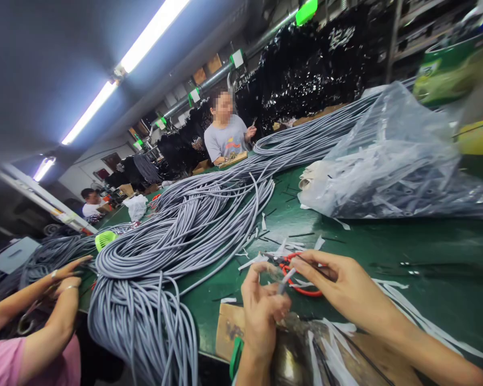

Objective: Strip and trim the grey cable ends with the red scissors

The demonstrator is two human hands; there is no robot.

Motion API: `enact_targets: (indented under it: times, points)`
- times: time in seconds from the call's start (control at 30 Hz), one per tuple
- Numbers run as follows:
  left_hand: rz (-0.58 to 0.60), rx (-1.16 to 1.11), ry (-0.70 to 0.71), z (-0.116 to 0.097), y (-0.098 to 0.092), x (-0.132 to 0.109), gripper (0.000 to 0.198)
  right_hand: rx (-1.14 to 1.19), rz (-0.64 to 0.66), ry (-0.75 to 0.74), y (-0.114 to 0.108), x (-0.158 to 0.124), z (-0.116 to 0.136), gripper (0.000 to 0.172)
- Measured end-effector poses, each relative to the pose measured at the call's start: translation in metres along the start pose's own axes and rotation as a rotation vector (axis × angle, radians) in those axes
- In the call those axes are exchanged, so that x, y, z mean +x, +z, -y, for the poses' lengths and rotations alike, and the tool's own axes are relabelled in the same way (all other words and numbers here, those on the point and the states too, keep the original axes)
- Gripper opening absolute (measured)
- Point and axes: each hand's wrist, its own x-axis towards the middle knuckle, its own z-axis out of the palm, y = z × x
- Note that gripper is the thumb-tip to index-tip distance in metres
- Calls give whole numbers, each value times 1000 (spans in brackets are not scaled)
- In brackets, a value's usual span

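Grey piece (282, 286) — grasped by left hand (263, 297), right hand (332, 271) at its white tip (290, 275), right grip unclear

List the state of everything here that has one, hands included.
Left hand: closed on a grey cable piece
Right hand: fingertips drawn together by that piece; grip blurred
Red-handled tool: handles spread, partly hidden
Grey cables: bundled in loops
Plastic bag: bulging with pale pieces
White strips: loose, scattered on the green table
Ceiling lights: lit
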Motion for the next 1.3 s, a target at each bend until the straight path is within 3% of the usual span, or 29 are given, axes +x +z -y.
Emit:
enact_targets:
  times: [0.07,0.17,0.3,0.47,0.63,0.9,1.3]
  points:
    - [-34,125,-21,2,0,0,31,-13,-10,-12,-1,1,-1,53]
    - [-190,261,0,3,4,0,20,20,-3,5,1,0,0,55]
    - [-328,263,22,0,13,-1,24,65,-31,-11,3,-2,3,53]
    - [-259,229,57,0,11,-1,31,63,-43,-41,4,-4,-2,53]
    - [-221,183,77,9,-1,3,45,47,-23,-103,9,-9,-3,43]
    - [-294,257,13,7,6,0,64,162,24,2,11,-10,4,46]
    - [-139,242,27,7,4,-2,57,224,-21,84,8,-4,2,59]
